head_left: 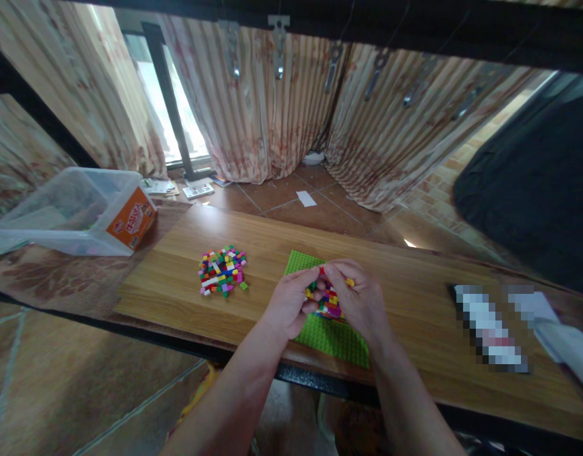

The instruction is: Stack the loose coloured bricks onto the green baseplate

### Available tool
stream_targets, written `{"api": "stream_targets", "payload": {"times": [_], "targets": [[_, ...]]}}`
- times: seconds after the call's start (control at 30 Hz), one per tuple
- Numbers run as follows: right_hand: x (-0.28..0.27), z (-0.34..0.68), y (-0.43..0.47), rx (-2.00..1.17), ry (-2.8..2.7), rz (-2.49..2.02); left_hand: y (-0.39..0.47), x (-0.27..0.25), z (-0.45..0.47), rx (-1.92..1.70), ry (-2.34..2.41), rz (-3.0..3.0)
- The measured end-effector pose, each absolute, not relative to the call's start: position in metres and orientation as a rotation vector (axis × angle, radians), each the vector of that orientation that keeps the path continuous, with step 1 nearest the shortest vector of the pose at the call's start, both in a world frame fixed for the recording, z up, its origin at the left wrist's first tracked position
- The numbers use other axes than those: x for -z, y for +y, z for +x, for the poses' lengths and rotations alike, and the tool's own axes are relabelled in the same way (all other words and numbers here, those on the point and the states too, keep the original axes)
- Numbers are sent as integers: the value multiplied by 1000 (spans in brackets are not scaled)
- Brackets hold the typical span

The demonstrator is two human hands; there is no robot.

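Observation:
My left hand [288, 304] and my right hand [360, 301] come together above a green studded baseplate [329, 342]. Between their fingertips is a small red toy brick [322, 270], pinched from both sides. Below the fingers, a cluster of multicoloured toy bricks [330, 297] shows in the gap between the hands, partly covered by them. A small yellow brick [351, 282] peeks out by my right fingers; whether they grip it is unclear. To the left, a loose pile of small colourful bricks [222, 269] lies on the wooden board [172, 291].
A clear plastic bin [68, 237] with an orange label stands at the far left. On the right lie a blurred-out flat object [490, 329] and white items [569, 348]. Beyond the table are striped curtains [272, 114], papers on the floor and a dark covered shape [533, 171].

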State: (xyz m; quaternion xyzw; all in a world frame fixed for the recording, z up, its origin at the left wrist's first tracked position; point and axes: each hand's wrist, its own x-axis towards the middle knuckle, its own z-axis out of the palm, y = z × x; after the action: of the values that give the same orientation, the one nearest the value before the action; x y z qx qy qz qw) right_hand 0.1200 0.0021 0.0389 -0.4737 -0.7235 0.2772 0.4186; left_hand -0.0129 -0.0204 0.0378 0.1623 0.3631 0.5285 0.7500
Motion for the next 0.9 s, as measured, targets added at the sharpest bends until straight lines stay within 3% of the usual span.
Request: {"api": "stream_targets", "payload": {"times": [0.23,0.63,0.9], "targets": [[-32,120,3,-785,-1664,-1152,-19,-37,-15,-1131,766,336],[-33,125,1,-535,-1838,-1145,-18,-35,-13,-1130,830,351],[-27,144,12,-591,-1653,-1232,-18,-36,-14,-1201,984,386]]}}
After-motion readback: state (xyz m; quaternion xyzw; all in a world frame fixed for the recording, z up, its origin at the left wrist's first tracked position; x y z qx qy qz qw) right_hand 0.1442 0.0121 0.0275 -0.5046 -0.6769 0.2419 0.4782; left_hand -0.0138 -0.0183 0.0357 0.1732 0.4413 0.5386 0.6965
